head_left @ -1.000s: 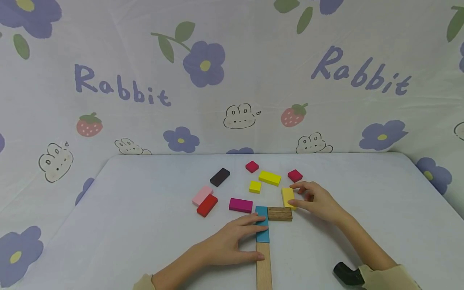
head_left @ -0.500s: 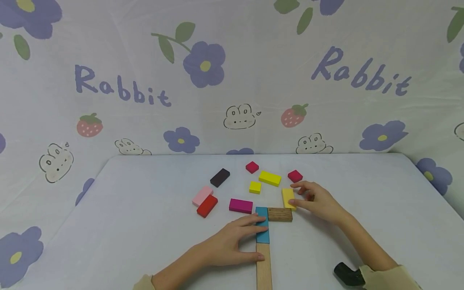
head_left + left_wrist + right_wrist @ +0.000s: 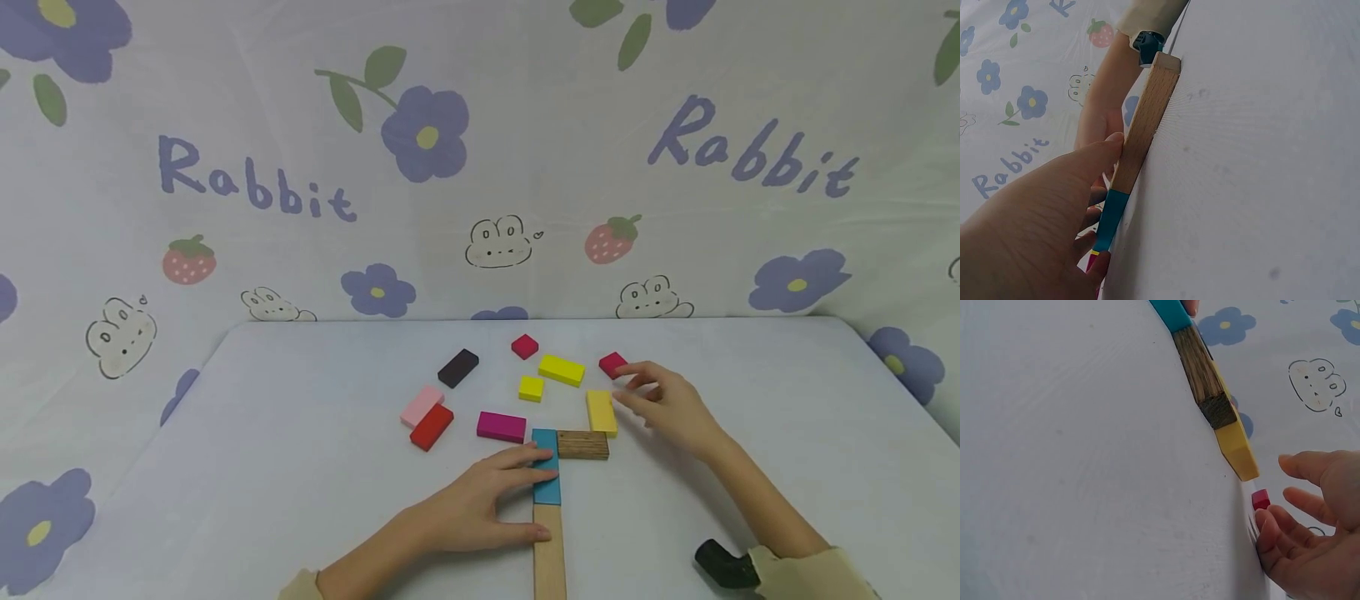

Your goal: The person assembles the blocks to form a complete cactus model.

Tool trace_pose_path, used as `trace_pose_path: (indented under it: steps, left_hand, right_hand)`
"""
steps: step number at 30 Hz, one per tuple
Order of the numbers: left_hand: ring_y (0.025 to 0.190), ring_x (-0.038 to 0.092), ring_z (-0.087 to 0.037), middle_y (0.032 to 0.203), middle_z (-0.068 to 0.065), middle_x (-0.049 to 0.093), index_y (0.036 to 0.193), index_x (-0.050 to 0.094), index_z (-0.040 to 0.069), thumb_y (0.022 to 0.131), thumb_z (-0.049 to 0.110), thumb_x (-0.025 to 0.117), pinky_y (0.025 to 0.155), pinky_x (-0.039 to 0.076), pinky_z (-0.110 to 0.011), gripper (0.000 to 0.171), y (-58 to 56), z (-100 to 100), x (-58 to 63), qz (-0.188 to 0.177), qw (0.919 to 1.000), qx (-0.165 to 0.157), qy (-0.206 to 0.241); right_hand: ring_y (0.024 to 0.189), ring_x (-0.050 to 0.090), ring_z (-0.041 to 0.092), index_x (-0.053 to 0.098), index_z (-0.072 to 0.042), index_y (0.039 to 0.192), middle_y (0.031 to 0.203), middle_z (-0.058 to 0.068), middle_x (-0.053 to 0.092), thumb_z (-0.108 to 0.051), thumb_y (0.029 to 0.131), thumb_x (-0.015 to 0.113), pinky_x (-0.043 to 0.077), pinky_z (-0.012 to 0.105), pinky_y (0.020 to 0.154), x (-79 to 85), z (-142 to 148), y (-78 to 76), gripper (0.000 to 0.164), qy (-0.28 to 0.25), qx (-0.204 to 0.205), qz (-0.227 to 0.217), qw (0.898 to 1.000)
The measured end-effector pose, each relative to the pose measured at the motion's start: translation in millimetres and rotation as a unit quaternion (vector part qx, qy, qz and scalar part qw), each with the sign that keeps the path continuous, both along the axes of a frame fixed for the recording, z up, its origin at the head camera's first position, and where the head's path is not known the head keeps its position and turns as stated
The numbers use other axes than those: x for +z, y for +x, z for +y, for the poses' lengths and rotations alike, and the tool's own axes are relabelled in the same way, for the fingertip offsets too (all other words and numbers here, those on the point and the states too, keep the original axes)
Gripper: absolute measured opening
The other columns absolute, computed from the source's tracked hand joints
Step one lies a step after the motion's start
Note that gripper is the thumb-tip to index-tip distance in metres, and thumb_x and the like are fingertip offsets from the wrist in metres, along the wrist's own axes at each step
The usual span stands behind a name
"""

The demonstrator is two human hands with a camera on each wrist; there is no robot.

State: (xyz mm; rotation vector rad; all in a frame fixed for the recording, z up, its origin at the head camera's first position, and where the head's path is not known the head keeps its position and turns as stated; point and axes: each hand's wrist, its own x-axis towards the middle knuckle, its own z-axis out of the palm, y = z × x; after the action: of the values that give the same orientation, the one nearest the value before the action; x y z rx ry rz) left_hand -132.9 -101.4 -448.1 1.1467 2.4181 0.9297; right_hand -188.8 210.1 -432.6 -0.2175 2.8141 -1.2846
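My left hand (image 3: 476, 496) lies over a line of blocks in the head view. Its fingertips rest on the blue block (image 3: 547, 492) and its thumb touches the long light-wood block (image 3: 550, 554). A dark-grained wooden block (image 3: 583, 445) extends right from the blue block's far end, and a pale yellow block (image 3: 602, 412) stands upright-wise on the cloth, touching its far right corner. My right hand (image 3: 671, 408) hovers just right of the yellow block, thumb and fingers apart, holding nothing. Its fingertips are close to a small red block (image 3: 612, 365); contact cannot be told.
Beyond the blocks lie a magenta block (image 3: 501, 427), a red block (image 3: 432, 427) against a pink block (image 3: 422, 405), a black block (image 3: 458, 367), a small yellow block (image 3: 531, 388), a longer yellow block (image 3: 562, 370) and another small red block (image 3: 525, 347).
My right hand has let go of the pale yellow block and moved slightly away and up toward the small red block. The left hand stays in place.
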Motion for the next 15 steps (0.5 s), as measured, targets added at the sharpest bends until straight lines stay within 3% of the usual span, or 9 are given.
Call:
trace_pose_path:
  steps: [7,15]
  left_hand:
    - [0.156,0.034,-0.017,0.167,0.006,0.041,0.155,0.055,0.021,0.097,0.045,0.074,0.121,0.041,-0.041,0.065,-0.4,-0.7,-0.2,0.000,1.0000,0.001,0.001]
    - [0.156,0.035,-0.016,0.167,0.006,0.041,0.155,0.056,0.021,0.098,0.044,0.074,0.121,0.042,-0.040,0.065,-1.4,-0.6,-1.1,-0.004,1.0000,-0.001,0.006]
  right_hand:
    - [0.082,0.066,0.023,0.057,0.002,0.141,0.125,0.027,0.062,-0.021,0.104,0.068,0.057,0.025,0.063,-0.8,1.4,-11.8,0.045,-0.024,-0.020,-0.001,1.000]
    - [0.080,0.066,0.024,0.054,0.006,0.145,0.125,0.030,0.060,-0.019,0.103,0.069,0.055,0.022,0.062,2.7,3.0,-30.7,0.051,-0.003,-0.028,-0.001,1.000]
